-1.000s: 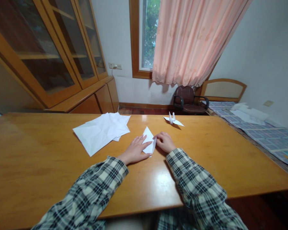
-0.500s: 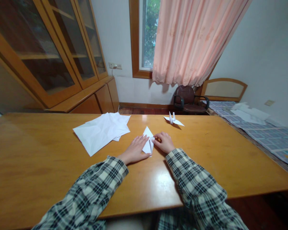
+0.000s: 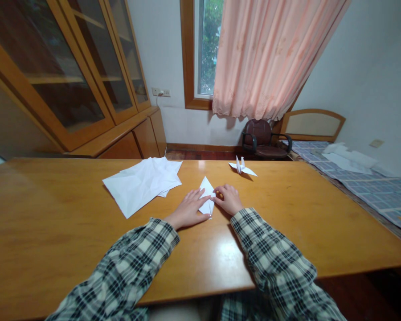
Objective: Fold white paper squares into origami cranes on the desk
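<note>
A small kite-shaped piece of folded white paper [image 3: 205,183] lies on the wooden table, one point facing away from me. My left hand [image 3: 190,208] rests flat over its left side, fingers apart, with one finger stretched across the middle and the thumb at the near tip. At the right edge, my right hand [image 3: 230,198] pinches the paper between curled fingers and thumb. The pinched bit itself is mostly hidden. Beyond my right hand stands a finished white paper crane [image 3: 241,167] with its wings spread.
Several creased white sheets [image 3: 137,187] overlap on the table [image 3: 67,232] to the left. A tall cabinet [image 3: 120,120] stands at the left wall. Past the far edge are a brown armchair [image 3: 259,138] and, to the right, a bed [image 3: 364,178].
A finger of my left hand has shifted right across the folded paper, close to my right fingertips. The raised flap on the right side now looks flatter. My right hand has barely moved.
</note>
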### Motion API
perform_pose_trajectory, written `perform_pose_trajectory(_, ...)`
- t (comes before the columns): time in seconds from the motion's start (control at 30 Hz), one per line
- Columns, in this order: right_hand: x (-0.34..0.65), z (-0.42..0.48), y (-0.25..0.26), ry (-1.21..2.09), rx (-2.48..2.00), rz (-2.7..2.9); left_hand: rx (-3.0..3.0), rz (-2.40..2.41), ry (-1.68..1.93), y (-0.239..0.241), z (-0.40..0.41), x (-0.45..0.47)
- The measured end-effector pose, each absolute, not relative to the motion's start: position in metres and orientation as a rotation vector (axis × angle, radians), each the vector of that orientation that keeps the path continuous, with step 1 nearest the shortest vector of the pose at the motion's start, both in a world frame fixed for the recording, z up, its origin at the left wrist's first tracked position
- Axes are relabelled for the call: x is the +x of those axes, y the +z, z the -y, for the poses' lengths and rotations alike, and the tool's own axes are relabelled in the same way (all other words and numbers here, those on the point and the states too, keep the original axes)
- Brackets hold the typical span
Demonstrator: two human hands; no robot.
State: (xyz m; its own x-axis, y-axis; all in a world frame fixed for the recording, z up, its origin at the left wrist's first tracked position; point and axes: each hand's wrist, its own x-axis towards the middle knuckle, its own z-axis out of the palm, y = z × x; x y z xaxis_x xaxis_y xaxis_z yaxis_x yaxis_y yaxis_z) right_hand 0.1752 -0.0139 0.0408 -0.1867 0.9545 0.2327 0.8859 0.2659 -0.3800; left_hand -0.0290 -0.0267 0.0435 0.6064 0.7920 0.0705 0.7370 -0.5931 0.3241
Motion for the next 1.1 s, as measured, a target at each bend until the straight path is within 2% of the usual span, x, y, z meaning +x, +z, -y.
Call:
perform_pose_trajectory(0.57,0.1719,0.0158,0.0395,0.137,-1.662,2.155,2.588,-1.316,0.370,0.0394,0.0259,-0.0260)
perform_pose_trajectory(1.1,0.1786,0.0172,0.0437,0.198,-1.614,2.252,2.530,-1.326,0.400,0.0431,0.0275,-0.0240)
